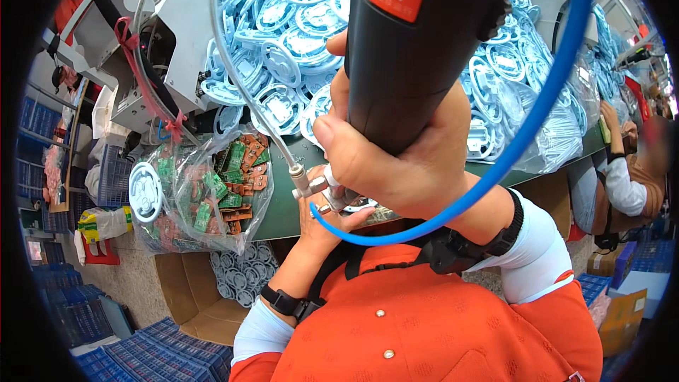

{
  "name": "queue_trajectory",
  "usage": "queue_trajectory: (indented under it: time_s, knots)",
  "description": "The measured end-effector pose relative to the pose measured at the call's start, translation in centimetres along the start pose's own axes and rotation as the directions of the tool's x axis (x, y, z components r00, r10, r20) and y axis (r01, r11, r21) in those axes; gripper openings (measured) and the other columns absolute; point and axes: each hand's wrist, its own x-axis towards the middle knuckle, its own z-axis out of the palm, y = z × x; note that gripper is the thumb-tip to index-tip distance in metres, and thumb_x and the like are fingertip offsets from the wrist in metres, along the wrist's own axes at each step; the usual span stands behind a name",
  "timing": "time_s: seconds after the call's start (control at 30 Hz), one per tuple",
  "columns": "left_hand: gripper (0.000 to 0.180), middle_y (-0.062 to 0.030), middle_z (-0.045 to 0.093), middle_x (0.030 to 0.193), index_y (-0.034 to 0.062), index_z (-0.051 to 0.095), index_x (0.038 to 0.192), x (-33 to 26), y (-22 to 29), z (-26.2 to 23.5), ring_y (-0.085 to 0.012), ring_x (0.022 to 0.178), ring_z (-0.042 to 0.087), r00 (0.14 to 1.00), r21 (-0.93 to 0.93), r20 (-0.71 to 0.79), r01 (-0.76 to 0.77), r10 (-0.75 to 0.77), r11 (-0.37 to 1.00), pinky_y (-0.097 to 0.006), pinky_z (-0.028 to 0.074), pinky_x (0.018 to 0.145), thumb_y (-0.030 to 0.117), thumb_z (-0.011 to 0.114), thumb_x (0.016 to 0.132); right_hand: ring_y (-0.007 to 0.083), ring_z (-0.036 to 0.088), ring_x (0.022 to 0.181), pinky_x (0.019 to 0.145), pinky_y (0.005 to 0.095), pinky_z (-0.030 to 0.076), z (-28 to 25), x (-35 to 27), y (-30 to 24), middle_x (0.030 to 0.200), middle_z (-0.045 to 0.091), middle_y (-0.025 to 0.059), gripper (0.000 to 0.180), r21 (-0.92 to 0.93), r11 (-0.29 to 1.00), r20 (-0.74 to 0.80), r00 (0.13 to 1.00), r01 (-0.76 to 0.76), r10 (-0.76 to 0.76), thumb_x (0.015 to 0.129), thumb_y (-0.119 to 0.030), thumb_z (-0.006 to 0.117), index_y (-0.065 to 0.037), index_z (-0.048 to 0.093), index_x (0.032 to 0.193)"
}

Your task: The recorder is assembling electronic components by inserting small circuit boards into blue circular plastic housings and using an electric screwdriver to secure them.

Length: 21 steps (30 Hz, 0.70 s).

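Observation:
A black electric screwdriver (410,49) stands large in front of me, gripped by my right hand (403,170) with the fingers wrapped round its body. A blue air hose (488,187) loops below that hand to a metal fitting (311,184), which a thin clear tube also joins. Down at the table edge, my left hand (318,230) is curled with its thumb out, partly behind the fitting. Some small pale part shows by its thumb, too covered to name. Beyond my hands lies a heap of light-blue ring-shaped plastic parts (279,110).
A clear bag of green and orange circuit boards (230,191) lies on the green table (286,201) at left, a ring part (146,192) on it. Grey machines (173,35) stand behind. Below is a cardboard box (187,290) of ring parts. Another person (633,184) sits far right.

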Motion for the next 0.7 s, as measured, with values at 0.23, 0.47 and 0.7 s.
queue_trajectory:
  time_s: [0.23, 0.47, 0.7]
  knots:
    - [0.065, -0.0114, 0.063, 0.105, 0.0078, 0.065, 0.111, -0.7, -1.4, 1.1, -0.0352, 0.103, 0.058, 1.000, -0.077, -0.012, -0.013, 0.012, 0.997, -0.047, 0.048, 0.087, 0.033, 0.091, 0.057, 0.0060, 0.054, 0.065, 0.061, 0.0234, 0.046, 0.6, -0.4, -0.4, 0.078, 0.058, 0.0015, 0.047, 0.101, 0.982, -0.005, 0.987, -0.162, 0.163, 0.078, 0.004, 0.069, 0.008, 0.051, 0.122]
    - [0.067, -0.0113, 0.063, 0.108, 0.0069, 0.064, 0.112, 0.9, 1.3, -1.9, -0.0351, 0.106, 0.058, 0.997, 0.011, 0.071, 0.023, -0.023, 1.000, -0.047, 0.048, 0.088, 0.037, 0.092, 0.058, 0.0064, 0.054, 0.064, 0.058, 0.0238, 0.045, 0.6, -1.2, 0.5, 0.077, 0.059, 0.0022, 0.042, 0.132, 0.982, -0.022, 0.990, -0.135, 0.139, 0.078, 0.003, 0.070, 0.007, 0.053, 0.116]
    - [0.072, -0.0148, 0.062, 0.116, 0.0046, 0.061, 0.119, 0.0, 0.2, -0.6, -0.0368, 0.106, 0.058, 0.999, 0.007, 0.037, -0.028, 0.028, 1.000, -0.047, 0.047, 0.092, 0.037, 0.090, 0.062, 0.0183, 0.060, 0.063, 0.062, 0.0312, 0.050, 1.2, -1.3, 0.0, 0.077, 0.060, 0.0092, 0.046, -0.027, 0.999, 0.026, 0.999, -0.045, 0.046, 0.076, -0.006, 0.071, -0.003, 0.050, 0.117]
